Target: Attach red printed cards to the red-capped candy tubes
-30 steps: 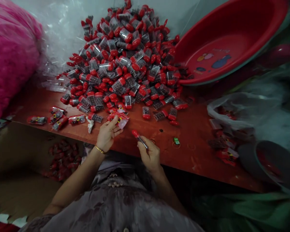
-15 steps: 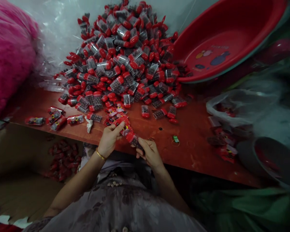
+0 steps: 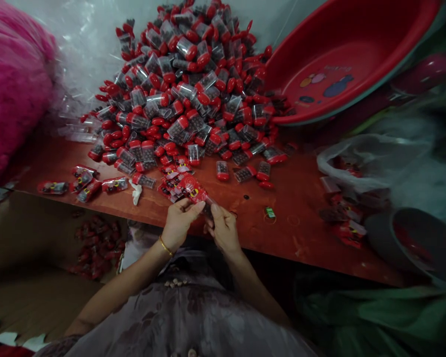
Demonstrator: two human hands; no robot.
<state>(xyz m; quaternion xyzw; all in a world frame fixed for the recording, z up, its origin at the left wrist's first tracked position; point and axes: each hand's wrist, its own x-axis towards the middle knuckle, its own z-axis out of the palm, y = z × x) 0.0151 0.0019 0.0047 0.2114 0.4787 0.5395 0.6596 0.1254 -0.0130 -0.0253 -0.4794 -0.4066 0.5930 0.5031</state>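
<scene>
My left hand (image 3: 178, 220) is closed, thumb and fingers pinching a red printed sleeve (image 3: 198, 194) with a cartoon pattern. Facing it, my right hand (image 3: 223, 227) grips a small clear red-capped container (image 3: 208, 208) with dark contents. Container and sleeve meet between my thumbs; how far one sits inside the other is hidden. Just beyond my left fingers lies a loose stack of similar red sleeves (image 3: 172, 181). A large heap of red-capped containers (image 3: 178, 126) rises behind them.
Several sleeved containers (image 3: 114, 185) lie at left near a crumpled white scrap (image 3: 136, 192). Below the table edge, a carton holds more red packs (image 3: 98, 245). A red basin (image 3: 371, 54) leans at back right; a plastic bag (image 3: 371, 163) and grey bucket (image 3: 386, 238) stand right.
My hands have drawn closer together. My left hand has shifted right and its thumb now reaches over the sleeve, next to the container. The red cap end is now covered.
</scene>
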